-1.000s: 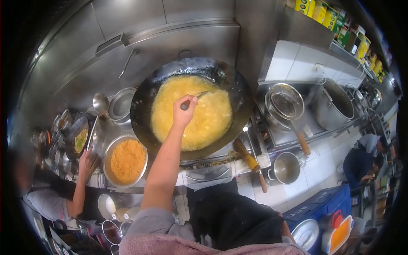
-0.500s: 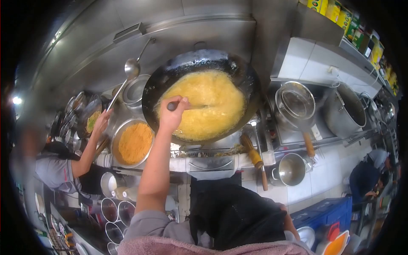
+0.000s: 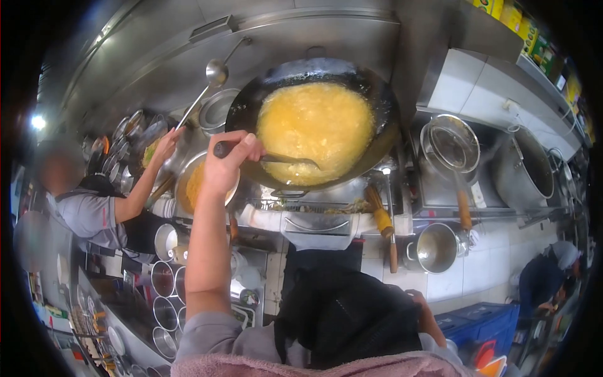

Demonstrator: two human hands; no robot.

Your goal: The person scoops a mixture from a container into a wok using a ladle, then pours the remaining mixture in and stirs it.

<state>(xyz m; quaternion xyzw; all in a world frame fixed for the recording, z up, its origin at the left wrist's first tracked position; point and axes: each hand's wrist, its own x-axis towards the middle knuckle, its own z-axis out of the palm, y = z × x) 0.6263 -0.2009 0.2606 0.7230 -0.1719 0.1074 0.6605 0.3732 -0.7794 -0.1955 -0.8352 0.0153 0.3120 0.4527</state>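
Note:
My left hand (image 3: 235, 157) is closed round the dark handle of a wok spatula (image 3: 289, 160). The spatula's metal end reaches over the near left rim of a large black wok (image 3: 380, 132), at the edge of the bubbling yellow food (image 3: 314, 129) inside. Below my left forearm's upper part, a metal bowl of orange crumbly food (image 3: 191, 188) is partly covered. My right hand (image 3: 414, 296) rests low beside the black apron (image 3: 352, 314), away from the stove; its fingers are mostly hidden.
To the left, a co-worker (image 3: 94, 217) grips a long ladle (image 3: 217, 74). A strainer (image 3: 451, 143), a deep stockpot (image 3: 524, 166) and a smaller pot (image 3: 434, 248) stand on the right. A yellow-bound brush (image 3: 382, 217) leans at the stove's front edge. Another person (image 3: 543, 276) bends at far right.
My left hand has drawn back leftward from over the wok, bringing the spatula's end out of the food's middle to its edge. The camera view has shifted slightly. My right hand stays low.

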